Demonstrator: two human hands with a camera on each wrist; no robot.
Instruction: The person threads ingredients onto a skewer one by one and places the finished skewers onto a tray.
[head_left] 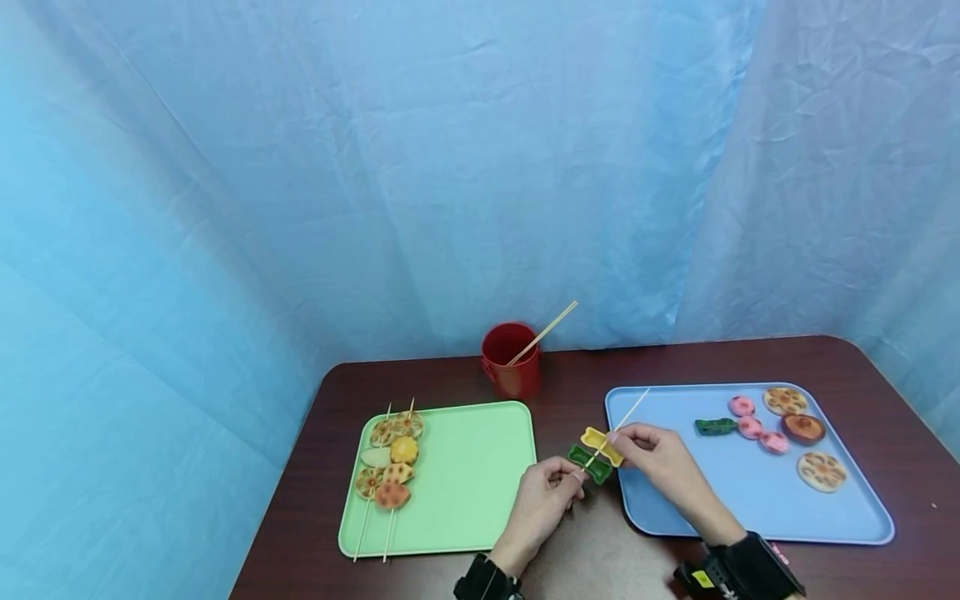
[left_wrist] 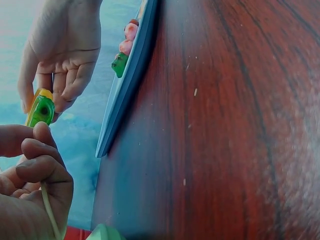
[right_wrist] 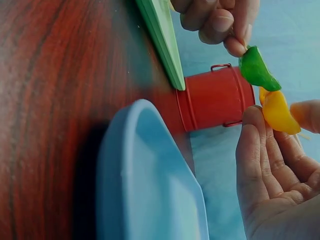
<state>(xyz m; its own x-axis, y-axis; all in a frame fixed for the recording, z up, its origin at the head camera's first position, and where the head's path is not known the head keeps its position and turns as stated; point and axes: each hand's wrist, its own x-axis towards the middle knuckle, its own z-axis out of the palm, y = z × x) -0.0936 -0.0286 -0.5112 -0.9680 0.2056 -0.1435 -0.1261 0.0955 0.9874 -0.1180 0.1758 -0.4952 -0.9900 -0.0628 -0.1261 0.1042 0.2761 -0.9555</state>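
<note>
Table (head_left: 585,542), dark red-brown wood, backed by a blue cloth (head_left: 375,167) hung behind and to both sides.

Green tray (head_left: 465,475), on the left part of the table. Carries two finished skewers (head_left: 390,454) along its left edge, loaded with lotus-root slices and other pieces in yellow, white and orange.

Blue tray (head_left: 750,500), on the right part of the table. Carries loose pieces: lotus-root slices (head_left: 821,471), a brown round piece (head_left: 802,427), pink pieces (head_left: 750,427), one green pepper piece (head_left: 715,426).

Red cup (head_left: 512,360), behind and between the two trays, with one bamboo stick (head_left: 551,327) leaning out of it.

Right hand (head_left: 656,454), over the left edge of the blue tray; grip closed, thumb and fingers pinching the yellow pepper piece (head_left: 602,445) threaded on the skewer.

Left hand (head_left: 543,500), over the table between the trays; grip closed, fingertips pinching the lower end of the skewer just beside the green piece.

Skewer (head_left: 628,412), thin bamboo, held in the air between both hands, its free end slanting up and right over the blue tray.

Green pepper piece on the skewer (head_left: 591,464), touching the yellow piece, nearer the left hand.
</note>
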